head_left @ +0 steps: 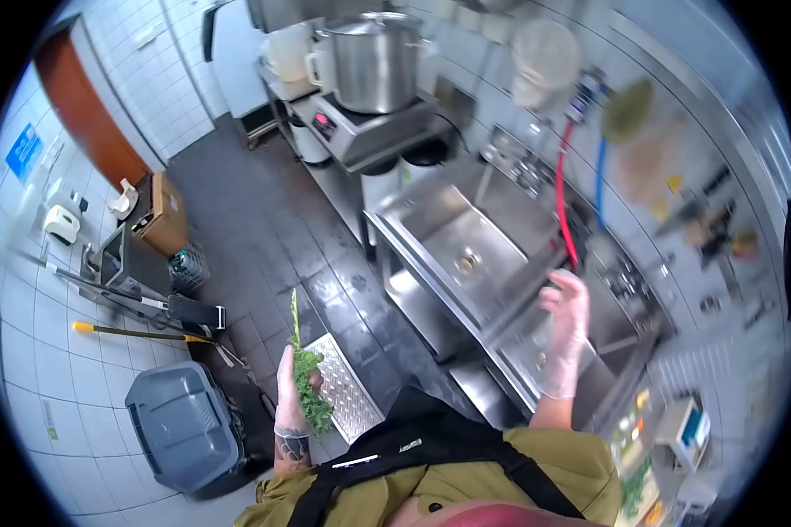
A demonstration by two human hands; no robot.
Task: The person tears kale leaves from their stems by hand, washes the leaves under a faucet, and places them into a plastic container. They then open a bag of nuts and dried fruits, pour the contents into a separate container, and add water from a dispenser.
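In a clear glove, my left hand [288, 395] is closed around a bunch of curly kale [309, 395], held low at the left of my body. A pale green stem sticks up above the frilly leaves. My right hand [569, 312], also gloved, is raised over the double steel sink [466, 255]. Its fingers are loosely bent and somewhat apart, and I see nothing in them. The kale partly hides the fingers of my left hand.
Left of me stands a grey lidded bin [185, 426]. A big steel pot [373, 66] sits on an induction cooker [360, 127] ahead. A perforated metal step [347, 386] lies near my feet. At right, a cutting board [642, 501] bears chopped greens; knives [721, 224] hang on the wall.
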